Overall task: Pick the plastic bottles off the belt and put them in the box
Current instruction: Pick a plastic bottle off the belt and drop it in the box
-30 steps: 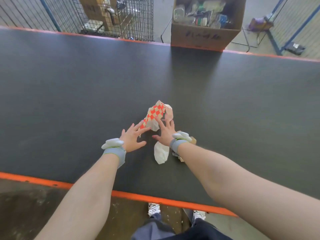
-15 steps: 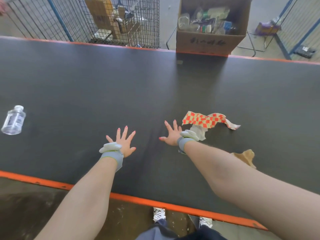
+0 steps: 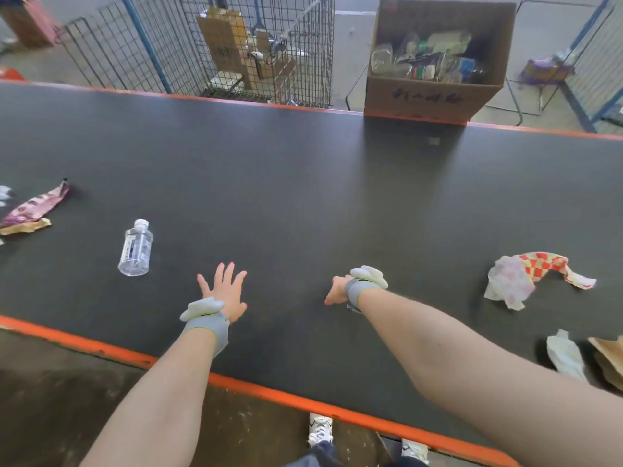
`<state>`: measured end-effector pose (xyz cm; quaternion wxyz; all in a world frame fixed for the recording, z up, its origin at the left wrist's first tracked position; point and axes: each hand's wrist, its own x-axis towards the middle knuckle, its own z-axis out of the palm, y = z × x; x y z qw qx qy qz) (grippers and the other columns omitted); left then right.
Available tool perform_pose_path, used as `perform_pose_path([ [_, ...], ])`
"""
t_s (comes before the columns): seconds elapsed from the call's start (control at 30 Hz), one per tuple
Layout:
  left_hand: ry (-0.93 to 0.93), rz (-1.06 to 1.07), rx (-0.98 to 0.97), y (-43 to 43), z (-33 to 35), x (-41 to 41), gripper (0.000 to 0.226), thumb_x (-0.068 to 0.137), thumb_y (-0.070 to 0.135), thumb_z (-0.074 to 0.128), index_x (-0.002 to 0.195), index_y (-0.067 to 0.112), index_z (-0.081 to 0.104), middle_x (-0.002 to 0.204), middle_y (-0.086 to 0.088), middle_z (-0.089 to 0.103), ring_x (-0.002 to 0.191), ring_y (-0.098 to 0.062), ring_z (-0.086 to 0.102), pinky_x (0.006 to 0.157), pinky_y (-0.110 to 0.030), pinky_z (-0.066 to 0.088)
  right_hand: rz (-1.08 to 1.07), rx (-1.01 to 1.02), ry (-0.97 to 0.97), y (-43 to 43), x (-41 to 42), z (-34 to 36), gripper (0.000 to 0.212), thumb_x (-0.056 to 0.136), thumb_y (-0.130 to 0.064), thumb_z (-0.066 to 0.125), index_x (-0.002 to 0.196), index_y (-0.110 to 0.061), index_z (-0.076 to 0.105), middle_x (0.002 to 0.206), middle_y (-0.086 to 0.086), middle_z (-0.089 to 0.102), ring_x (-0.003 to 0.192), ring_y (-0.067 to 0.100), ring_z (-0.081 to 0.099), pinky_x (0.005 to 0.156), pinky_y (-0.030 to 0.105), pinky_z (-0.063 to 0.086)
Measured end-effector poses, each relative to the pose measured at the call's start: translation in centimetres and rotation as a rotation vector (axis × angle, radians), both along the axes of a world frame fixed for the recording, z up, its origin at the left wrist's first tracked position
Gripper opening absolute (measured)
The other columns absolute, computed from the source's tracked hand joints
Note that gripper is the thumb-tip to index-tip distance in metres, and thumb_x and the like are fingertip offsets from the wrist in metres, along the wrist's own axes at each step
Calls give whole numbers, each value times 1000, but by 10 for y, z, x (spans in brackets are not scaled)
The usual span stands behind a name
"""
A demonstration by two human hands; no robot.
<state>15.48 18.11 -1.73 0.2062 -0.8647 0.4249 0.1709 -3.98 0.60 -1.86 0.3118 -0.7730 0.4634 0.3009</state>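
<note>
Nothing is being gripped: the left hand (image 3: 225, 291) is hovering over the belt (image 3: 303, 197) with fingers spread, and the right hand (image 3: 337, 291) is hanging beside it, its fingers mostly hidden behind the wrist. A clear plastic bottle (image 3: 135, 248) is lying on its side near the left hand. Looks like the reach stage; next it needs grasping and carrying across to the box (image 3: 428, 96), which is already holding bottles.
</note>
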Motion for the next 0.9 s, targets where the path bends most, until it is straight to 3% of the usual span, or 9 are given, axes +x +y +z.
perform_pose_path([
  [0.13,-85,167,-88,9,10,10,84,93,38,53,153,28,-5,158,-7,-19,146,-29,-19,109,-68,4,52,-59,36,10,20,1,68,87,-40,55,148,-24,29,145,2,46,130,27,45,100,39,40],
  [0.23,-108,314,-169,13,11,14,97,89,42,59,151,28,-13,155,-10,-27,145,-32,-21,107,-71,8,77,-36,12,14,31,3,78,91,-39,54,154,-30,8,152,7,31,132,32,43,101,41,40],
  [0.33,14,468,-279,10,5,17,102,87,40,64,151,27,-14,153,-10,-32,144,-35,-20,107,-71,11,95,-65,7,15,31,2,85,90,-42,54,153,-37,-2,158,3,13,135,32,38,103,43,38],
  [0.5,141,556,-290,-11,-10,16,99,89,40,62,152,26,-13,154,-16,-27,144,-45,-4,115,-58,15,112,-45,10,4,27,2,86,91,-43,56,152,-38,-4,160,4,9,140,35,30,107,47,33],
  [0.63,230,557,-256,-42,-22,-1,90,93,37,57,152,25,-11,156,-21,-14,138,-47,22,115,-49,15,92,-57,30,-12,15,1,88,89,-44,55,152,-39,-6,158,2,13,138,34,33,104,45,36],
  [0.73,298,510,-272,-66,-34,-24,86,95,31,56,153,26,-8,150,-23,14,126,-45,39,111,-45,24,55,-36,30,-24,0,-4,88,90,-42,56,153,-38,-5,159,4,10,141,34,27,107,46,33],
  [0.9,409,477,-285,-117,-30,-50,90,93,25,58,151,30,-10,136,-24,31,118,-42,47,105,-46,31,10,-21,9,-58,-20,-3,87,92,-39,57,153,-36,-4,159,8,9,140,37,28,110,48,32],
])
